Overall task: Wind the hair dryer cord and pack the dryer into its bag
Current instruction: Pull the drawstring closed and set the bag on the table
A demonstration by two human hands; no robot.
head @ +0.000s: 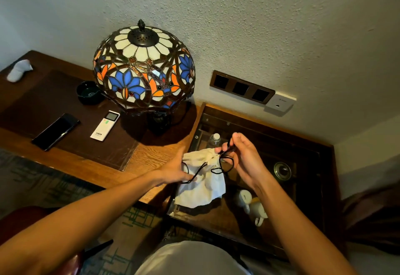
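Observation:
A white cloth bag (pixel 205 186) hangs in front of me over the gap between the desk and the glass-topped side table. Its neck is gathered, and black drawstrings (pixel 225 166) loop out of it. My right hand (pixel 240 157) pinches the drawstring loops at the bag's neck. My left hand (pixel 173 169) lies against the bag's left side with a strand of black string running across its fingers. The hair dryer and its cord are not visible; whether the dryer is inside the bag I cannot tell.
A stained-glass lamp (pixel 144 69) stands on the wooden desk (pixel 151 151), with a white remote (pixel 105 125), a black phone (pixel 55 131) and a dark ashtray (pixel 88 93) to its left. White cups (pixel 251 205) and a water bottle (pixel 214 140) sit under the glass-topped table (pixel 307 188). Wall sockets (pixel 241 86) are behind.

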